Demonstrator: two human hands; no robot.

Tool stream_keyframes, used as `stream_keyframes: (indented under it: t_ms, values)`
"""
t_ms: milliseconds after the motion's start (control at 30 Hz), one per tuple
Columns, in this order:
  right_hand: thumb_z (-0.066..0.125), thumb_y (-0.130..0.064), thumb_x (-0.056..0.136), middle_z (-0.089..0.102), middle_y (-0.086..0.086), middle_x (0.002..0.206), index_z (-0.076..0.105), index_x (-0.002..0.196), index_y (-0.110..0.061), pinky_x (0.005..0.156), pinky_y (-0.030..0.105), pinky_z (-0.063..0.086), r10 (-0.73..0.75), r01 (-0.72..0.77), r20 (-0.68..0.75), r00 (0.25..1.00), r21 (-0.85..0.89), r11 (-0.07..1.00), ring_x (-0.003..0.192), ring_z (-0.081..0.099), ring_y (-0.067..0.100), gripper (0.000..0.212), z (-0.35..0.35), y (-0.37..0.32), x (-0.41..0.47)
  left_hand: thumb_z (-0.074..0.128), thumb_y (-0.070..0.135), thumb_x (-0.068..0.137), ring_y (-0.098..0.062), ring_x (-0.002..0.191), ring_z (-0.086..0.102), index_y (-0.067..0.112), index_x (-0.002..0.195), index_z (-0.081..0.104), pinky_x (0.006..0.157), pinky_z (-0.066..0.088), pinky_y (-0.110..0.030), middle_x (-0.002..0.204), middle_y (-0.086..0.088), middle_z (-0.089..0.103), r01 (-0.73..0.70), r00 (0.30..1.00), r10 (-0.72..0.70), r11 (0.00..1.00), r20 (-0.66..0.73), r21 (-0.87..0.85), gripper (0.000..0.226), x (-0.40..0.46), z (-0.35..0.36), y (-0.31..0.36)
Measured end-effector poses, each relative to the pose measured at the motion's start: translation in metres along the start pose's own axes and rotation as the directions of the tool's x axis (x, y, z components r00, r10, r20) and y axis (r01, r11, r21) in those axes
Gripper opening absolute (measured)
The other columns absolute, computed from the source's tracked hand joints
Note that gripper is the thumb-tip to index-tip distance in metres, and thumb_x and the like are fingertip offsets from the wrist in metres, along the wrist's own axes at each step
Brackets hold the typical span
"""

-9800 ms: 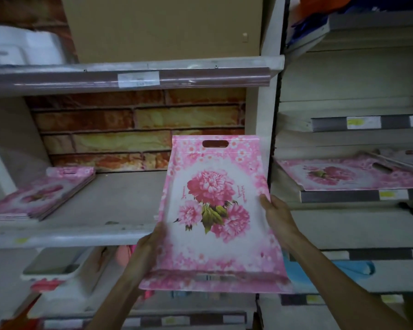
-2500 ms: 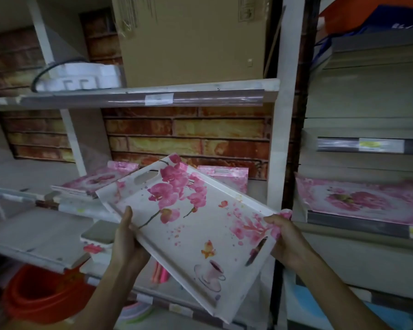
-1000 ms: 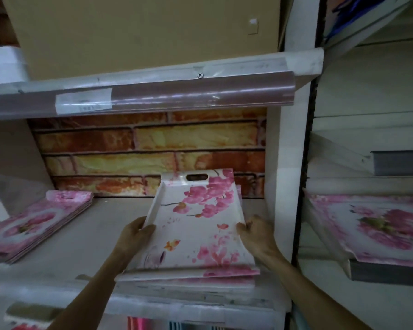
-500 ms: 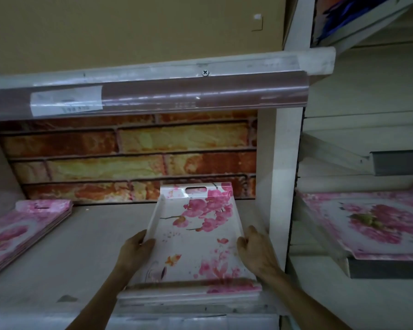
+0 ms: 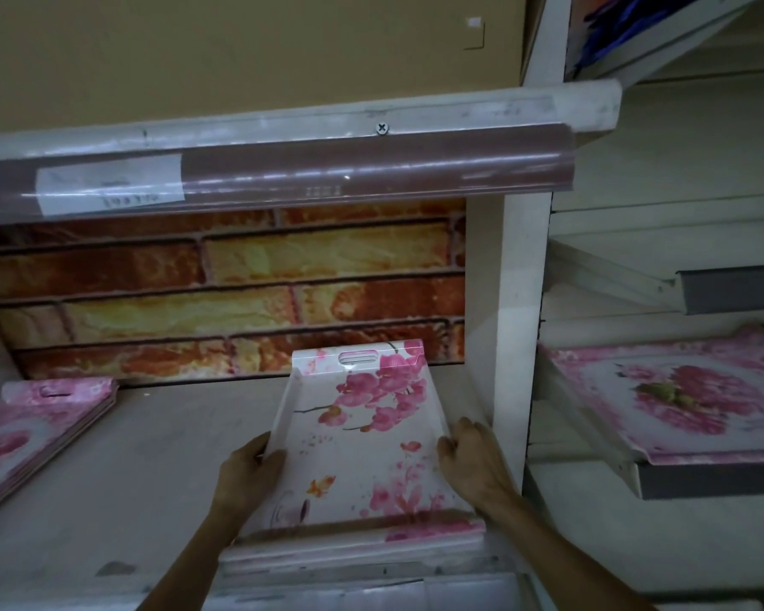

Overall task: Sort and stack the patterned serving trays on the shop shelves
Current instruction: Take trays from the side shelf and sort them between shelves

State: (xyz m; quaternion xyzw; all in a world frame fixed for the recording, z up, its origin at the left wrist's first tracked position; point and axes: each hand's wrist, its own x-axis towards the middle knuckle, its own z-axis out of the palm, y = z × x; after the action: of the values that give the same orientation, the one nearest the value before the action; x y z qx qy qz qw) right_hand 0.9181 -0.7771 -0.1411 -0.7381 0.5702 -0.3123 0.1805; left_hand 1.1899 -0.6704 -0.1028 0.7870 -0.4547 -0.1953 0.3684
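On the middle shelf (image 5: 107, 478), right-hand end, I find the white orchid-print tray (image 5: 362, 443) lying flat on top of at least one other tray (its edge shows beneath the near rim), with the far handle slot close to the brick-pattern back panel (image 5: 221, 293). The left hand (image 5: 248, 471) grips the tray's left rim, fingers curled around the edge. The right hand (image 5: 473, 460) clasps the right rim, just beside the white upright (image 5: 521, 302). A stack of pink floral trays (image 5: 32, 438) sits at the shelf's left end, well apart. In the neighbouring bay to the right, a pink peony tray (image 5: 689, 399) rests on a sloped shelf. A price label (image 5: 109, 185) marks the shelf edge above; I cannot read it.
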Motion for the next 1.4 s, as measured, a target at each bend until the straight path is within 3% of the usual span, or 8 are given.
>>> stream_keyframes:
  t_ms: [233, 333, 567, 700, 800, 1100, 1300, 1400]
  values:
    - [0.053, -0.033, 0.097, 0.062, -0.003, 0.082, 0.059, 0.089, -0.015, 0.056, 0.013, 0.040, 0.028, -0.034, 0.045, 0.999, 0.138, 0.990, 0.070, 0.057, 0.007, 0.021, -0.026, -0.001, -0.007, 0.049, 0.038, 0.066, -0.030, 0.101, 0.062, 0.013, 0.125, 0.062, 0.085, 0.045, -0.034, 0.121, -0.013, 0.067, 0.012, 1.000, -0.011, 0.997, 0.013, -0.073, 0.065, 0.003, -0.005, -0.004]
    - [0.054, -0.026, 0.095, 0.061, -0.012, 0.078, 0.057, 0.084, -0.023, 0.056, 0.008, 0.041, 0.007, -0.005, -0.009, 1.000, 0.203, 0.979, 0.071, 0.058, 0.000, 0.012, -0.051, -0.002, -0.017, 0.066, 0.025, 0.085, -0.033, 0.099, 0.062, 0.009, 0.119, 0.063, 0.082, 0.042, -0.032, 0.115, -0.017, 0.068, -0.075, 0.996, 0.067, 0.990, -0.066, -0.123, 0.038, -0.003, -0.010, 0.005]
    - [0.059, -0.020, 0.094, 0.058, -0.008, 0.062, 0.056, 0.075, -0.025, 0.054, 0.013, 0.044, 0.011, 0.060, -0.233, 0.972, 0.296, 0.953, 0.058, 0.056, 0.002, 0.020, -0.110, 0.004, -0.057, 0.058, 0.000, 0.092, -0.027, 0.077, 0.067, 0.010, 0.103, 0.070, 0.059, 0.045, 0.001, 0.097, -0.014, 0.071, -0.312, 0.950, 0.297, 0.881, -0.098, -0.355, 0.019, -0.018, -0.009, 0.038]
    - [0.059, -0.017, 0.094, 0.057, -0.012, 0.062, 0.059, 0.078, -0.019, 0.056, 0.009, 0.041, 0.056, 0.037, -0.329, 0.943, 0.271, 0.962, 0.058, 0.055, -0.004, 0.016, -0.135, 0.018, -0.084, 0.058, 0.008, 0.094, -0.027, 0.080, 0.071, 0.015, 0.100, 0.070, 0.068, 0.053, -0.018, 0.093, -0.010, 0.075, -0.374, 0.904, 0.428, 0.786, -0.003, -0.493, 0.015, -0.035, 0.014, 0.069]
    - [0.060, -0.019, 0.094, 0.057, -0.008, 0.060, 0.062, 0.083, -0.011, 0.053, 0.010, 0.038, 0.091, 0.000, -0.381, 0.920, 0.233, 0.973, 0.054, 0.053, 0.001, 0.014, -0.152, 0.036, -0.100, 0.059, 0.013, 0.094, -0.025, 0.081, 0.073, 0.019, 0.098, 0.070, 0.065, 0.053, -0.011, 0.090, -0.006, 0.076, -0.384, 0.865, 0.498, 0.741, 0.066, -0.551, 0.014, -0.046, 0.040, 0.091]
    - [0.058, -0.023, 0.094, 0.063, 0.001, 0.064, 0.062, 0.083, -0.017, 0.050, 0.010, 0.038, 0.162, -0.090, -0.490, 0.857, 0.166, 0.982, 0.056, 0.054, 0.003, 0.014, -0.227, 0.085, -0.132, 0.053, 0.001, 0.095, -0.037, 0.086, 0.068, 0.000, 0.107, 0.066, 0.081, 0.058, -0.046, 0.101, -0.021, 0.069, -0.009, 0.792, 0.476, 0.635, 0.382, -0.773, 0.018, -0.083, 0.131, 0.171]
    - [0.056, -0.026, 0.095, 0.068, 0.005, 0.073, 0.063, 0.090, -0.016, 0.058, 0.023, 0.044, 0.193, -0.124, -0.500, 0.844, 0.167, 0.978, 0.068, 0.062, 0.017, 0.013, -0.280, 0.132, -0.140, 0.053, 0.005, 0.097, -0.038, 0.089, 0.066, 0.004, 0.105, 0.060, 0.081, 0.056, -0.045, 0.103, -0.020, 0.064, 0.155, 0.774, 0.356, 0.695, 0.524, -0.702, 0.011, -0.103, 0.196, 0.227]
    - [0.056, -0.024, 0.095, 0.065, -0.001, 0.069, 0.061, 0.088, -0.019, 0.052, 0.011, 0.041, 0.174, -0.123, -0.494, 0.852, 0.133, 0.983, 0.062, 0.058, 0.006, 0.010, -0.302, 0.157, -0.143, 0.056, 0.010, 0.096, -0.033, 0.084, 0.071, 0.003, 0.104, 0.063, 0.071, 0.061, -0.035, 0.099, -0.014, 0.070, 0.126, 0.754, 0.338, 0.768, 0.563, -0.628, 0.012, -0.110, 0.226, 0.252]
